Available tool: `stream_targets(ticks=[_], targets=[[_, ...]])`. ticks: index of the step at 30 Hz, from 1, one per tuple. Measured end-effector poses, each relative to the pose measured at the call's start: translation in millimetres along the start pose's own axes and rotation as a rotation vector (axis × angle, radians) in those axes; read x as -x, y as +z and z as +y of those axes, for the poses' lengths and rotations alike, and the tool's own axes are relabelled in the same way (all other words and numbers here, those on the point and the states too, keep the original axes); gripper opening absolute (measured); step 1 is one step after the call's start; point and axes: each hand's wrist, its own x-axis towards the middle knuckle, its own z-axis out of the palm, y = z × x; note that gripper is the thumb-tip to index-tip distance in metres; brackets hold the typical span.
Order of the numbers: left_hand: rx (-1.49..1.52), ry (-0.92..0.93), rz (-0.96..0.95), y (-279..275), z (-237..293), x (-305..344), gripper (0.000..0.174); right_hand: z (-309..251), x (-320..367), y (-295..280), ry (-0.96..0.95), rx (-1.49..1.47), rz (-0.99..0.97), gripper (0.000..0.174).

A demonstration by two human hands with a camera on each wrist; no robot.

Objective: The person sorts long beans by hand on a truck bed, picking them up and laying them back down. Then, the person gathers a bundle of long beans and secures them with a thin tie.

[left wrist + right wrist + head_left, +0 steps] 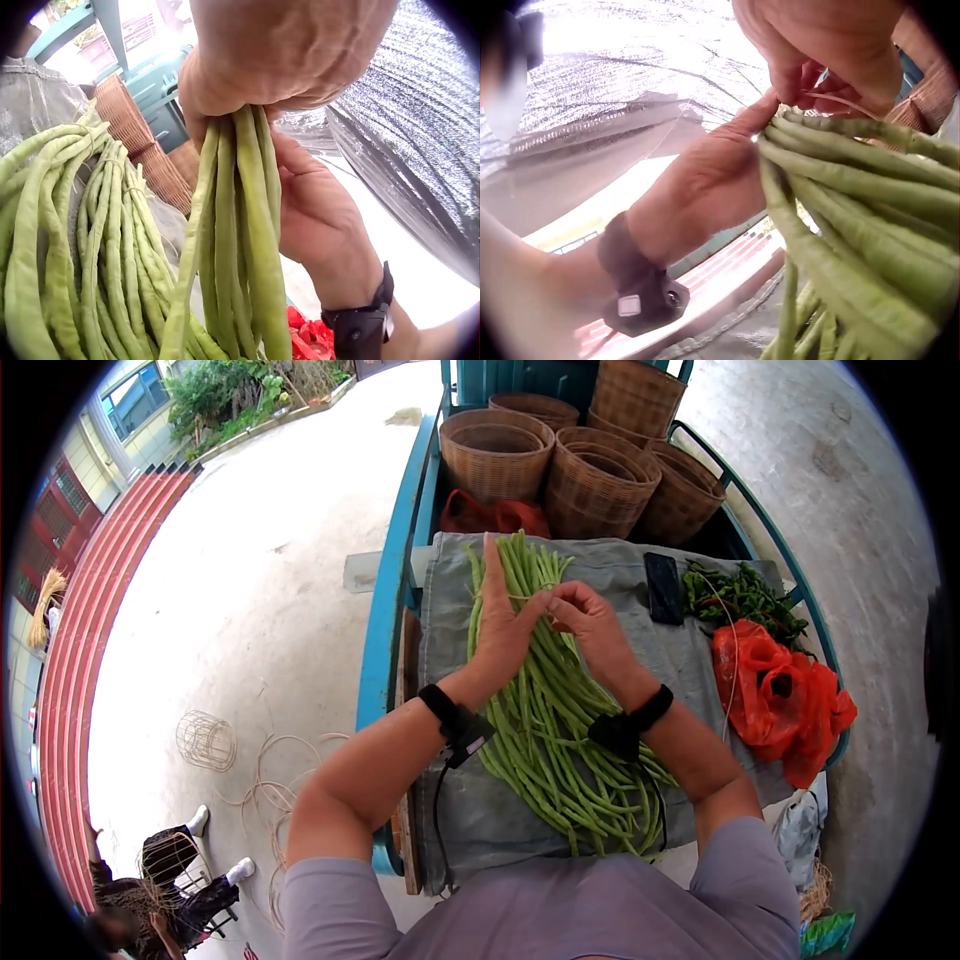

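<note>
Up at the stem ends of a bunch of green long beans (259,195), my left hand (505,625) grips the bunch, with its index finger pointing straight up in the head view. My right hand (592,625) meets the left thumb and pinches a thin pale strip (844,103) that runs across the top of the bunch. More long beans (560,730) spread over the grey cloth below. Beside the held bunch, other bean bundles (112,202) have thin ties round them near their tops.
The grey cloth (455,810) covers a blue cart bed with a side rail (385,630). Wicker baskets (495,455) stand at the back. A phone (663,588), green peppers (740,600) and a red plastic bag (775,700) lie right. A person (150,890) sits at lower left.
</note>
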Motion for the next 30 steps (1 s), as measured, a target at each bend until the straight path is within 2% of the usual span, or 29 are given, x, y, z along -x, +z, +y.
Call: stream_targets(ticks=[3, 6, 9, 12, 15, 18, 21, 24, 26, 30], targets=[[-0.207, 0.094, 0.008, 0, 4, -1, 0.085, 2, 2, 3, 0.054, -0.1, 0.024, 0.01], [-0.353, 0.115, -0.004, 0, 10, 3, 0.065, -4, 5, 10, 0.059, -0.076, 0.066, 0.01], [-0.329, -0.062, -0.003, -2, 11, 3, 0.037, -5, 6, 13, -0.001, -0.046, 0.07, 0.011], [-0.256, 0.048, 0.045, 0, 4, 1, 0.02, -4, 4, 13, -0.028, -0.017, 0.066, 0.012], [-0.281, 0.014, -0.01, -5, 4, -1, 0.018, -3, 4, 16, -0.034, -0.022, 0.08, 0.012], [-0.258, -0.025, 0.051, -2, 10, 1, 0.016, 1, 3, 21, -0.036, -0.055, 0.109, 0.012], [-0.218, -0.084, 0.006, -6, -1, -3, 0.014, 7, 1, 22, -0.039, -0.042, 0.108, 0.011], [-0.121, -0.086, 0.03, -4, 3, 1, 0.011, 7, 1, 20, -0.021, -0.044, 0.081, 0.012], [-0.024, -0.165, 0.095, -3, -1, 1, 0.012, 6, 1, 18, 0.028, -0.085, 0.041, 0.014], [0.155, -0.207, 0.102, -2, -8, 0, 0.013, 10, -2, 9, 0.104, -0.289, 0.103, 0.018]])
